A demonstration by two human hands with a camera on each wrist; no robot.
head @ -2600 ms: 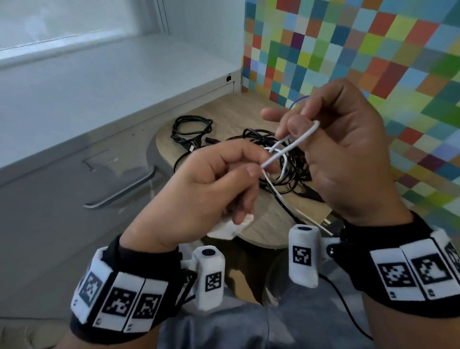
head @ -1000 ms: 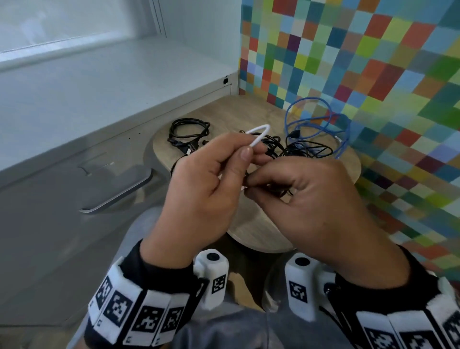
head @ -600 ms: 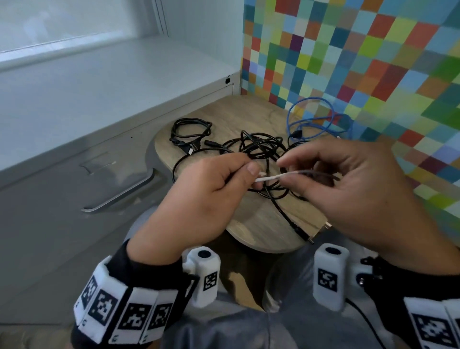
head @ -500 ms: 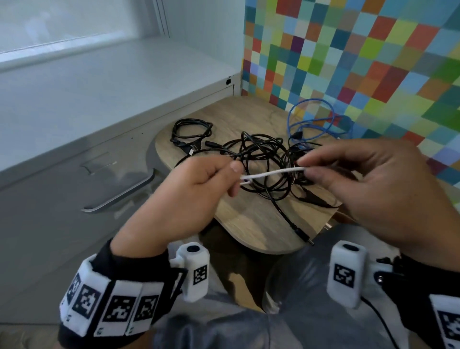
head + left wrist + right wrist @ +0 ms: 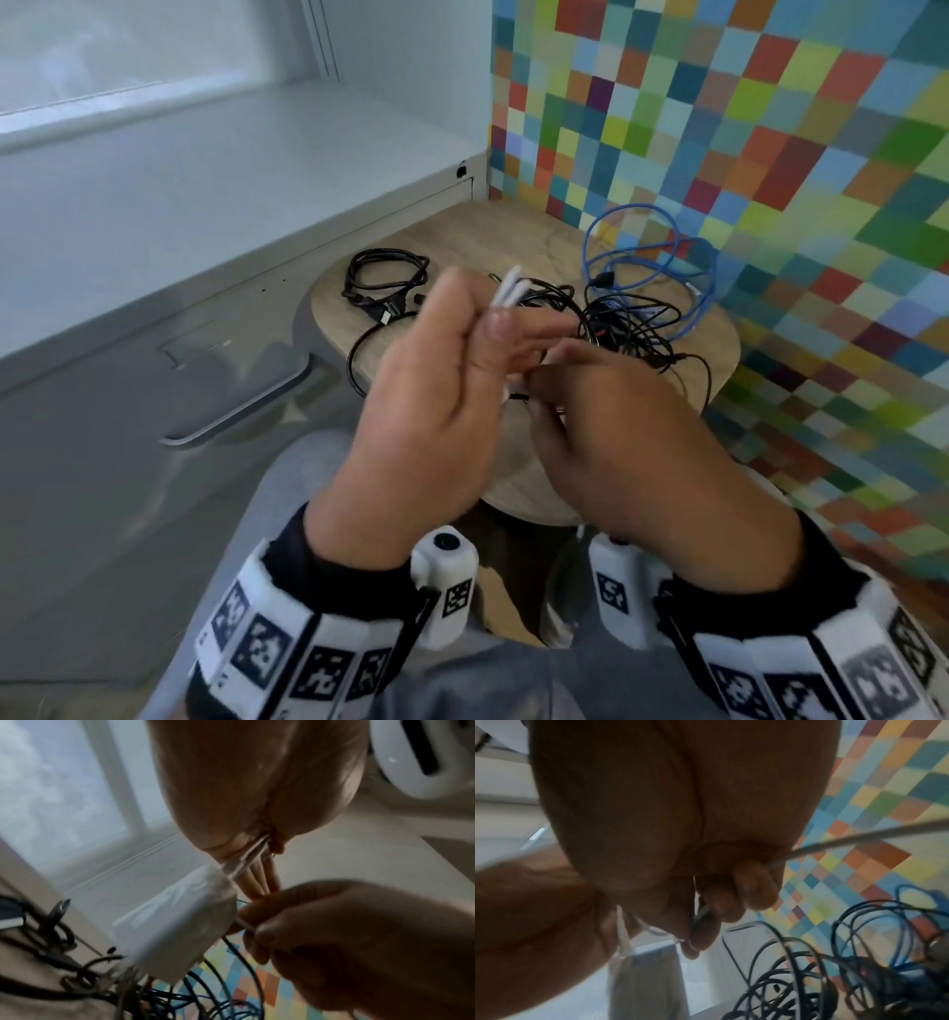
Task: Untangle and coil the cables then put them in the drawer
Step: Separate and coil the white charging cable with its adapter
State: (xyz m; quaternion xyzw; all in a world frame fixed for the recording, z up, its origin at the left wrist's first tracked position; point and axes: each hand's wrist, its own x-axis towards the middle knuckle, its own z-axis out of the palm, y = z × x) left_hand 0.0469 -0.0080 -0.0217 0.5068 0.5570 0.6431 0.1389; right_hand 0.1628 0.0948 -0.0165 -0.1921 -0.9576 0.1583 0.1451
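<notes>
Left hand pinches folded loops of white cable; right hand grips its strand above the worktop.

White cable, multicoloured checkered wall

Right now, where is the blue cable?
In the head view the blue cable lies looped at the far right of the round wooden table, against the colourful checkered wall, just beyond the tangle of black cables.
</notes>
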